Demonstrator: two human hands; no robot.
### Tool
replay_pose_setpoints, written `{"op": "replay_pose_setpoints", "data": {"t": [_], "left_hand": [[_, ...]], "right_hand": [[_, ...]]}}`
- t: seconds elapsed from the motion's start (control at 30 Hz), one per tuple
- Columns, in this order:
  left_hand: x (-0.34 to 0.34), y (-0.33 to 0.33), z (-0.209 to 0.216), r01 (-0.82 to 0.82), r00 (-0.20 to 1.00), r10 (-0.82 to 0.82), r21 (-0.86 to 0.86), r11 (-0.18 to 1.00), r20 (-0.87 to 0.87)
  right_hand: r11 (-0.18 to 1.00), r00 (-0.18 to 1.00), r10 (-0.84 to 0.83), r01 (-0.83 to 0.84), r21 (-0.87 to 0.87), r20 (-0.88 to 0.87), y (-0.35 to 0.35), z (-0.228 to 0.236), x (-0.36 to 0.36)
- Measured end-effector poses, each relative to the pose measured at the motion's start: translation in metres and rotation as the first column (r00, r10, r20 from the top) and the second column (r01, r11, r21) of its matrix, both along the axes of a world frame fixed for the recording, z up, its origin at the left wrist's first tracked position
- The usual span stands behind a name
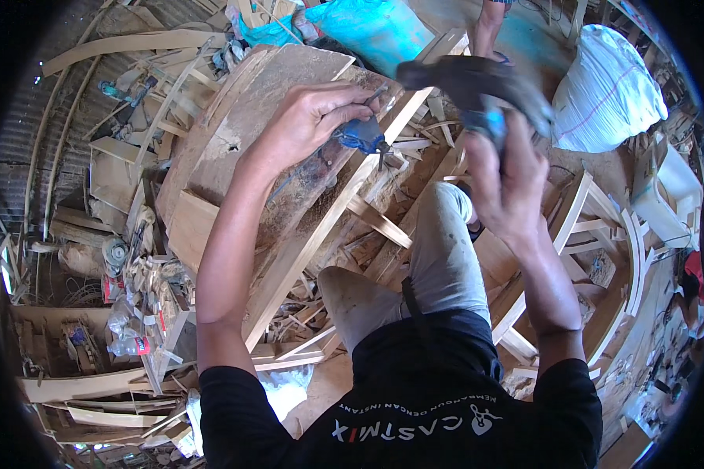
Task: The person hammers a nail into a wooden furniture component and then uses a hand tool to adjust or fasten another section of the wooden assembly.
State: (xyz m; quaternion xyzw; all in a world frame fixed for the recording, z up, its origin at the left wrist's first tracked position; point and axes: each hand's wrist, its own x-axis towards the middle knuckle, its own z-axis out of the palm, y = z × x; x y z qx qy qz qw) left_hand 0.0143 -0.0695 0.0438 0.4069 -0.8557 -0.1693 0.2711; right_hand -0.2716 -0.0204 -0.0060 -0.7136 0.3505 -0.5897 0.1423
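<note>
My right hand point(508, 176) is closed round the handle of a hammer point(477, 82). The hammer is raised right of the workpiece, its dark head smeared by motion, with some blue on the handle near the head. At the far end of a long pale timber point(344, 195), my left hand point(317, 117) is pinched on a thin grey nail point(376, 94), whose lower part I cannot follow. Just below those fingers sits a dark blue tool point(360, 136), perhaps a clamp, near the timber's edge. A broad dusty board point(246, 117) lies beside the left forearm.
Wood offcuts point(305, 313) litter the floor round my legs. On the right stand a curved wooden frame point(630, 266), a white sack point(606, 90) and a white container point(669, 191). Blue sacks point(375, 31) lie at the back, near another person's leg point(488, 27).
</note>
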Motion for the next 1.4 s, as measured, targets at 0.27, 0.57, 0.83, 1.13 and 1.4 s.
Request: {"op": "replay_pose_setpoints", "data": {"t": [0.27,0.57,0.83,1.13,1.4], "left_hand": [[-0.001,0.001,0.001,0.025,1.0,-0.024,-0.086,0.996,0.015],[0.006,0.009,0.0,-0.099,0.99,0.105,0.066,0.993,-0.091],[0.028,0.02,-0.004,-0.239,0.882,0.267,0.12,0.964,-0.387],[0.006,0.017,-0.007,-0.168,0.974,0.184,0.123,0.978,-0.135],[0.009,0.014,-0.004,-0.076,0.994,0.079,0.05,0.996,-0.07]], "right_hand": [[0.988,0.993,0.025,-0.006,0.156,-0.115,0.001,0.02,0.004],[0.96,0.987,0.084,-0.043,0.276,-0.139,0.002,0.013,-0.01],[0.755,0.991,-0.136,0.107,0.647,-0.006,0.034,-0.078,-0.08],[0.755,0.996,-0.094,0.075,0.652,-0.005,0.044,-0.082,-0.078],[0.839,1.0,0.005,0.012,0.545,-0.029,0.036,-0.047,-0.049]]}}
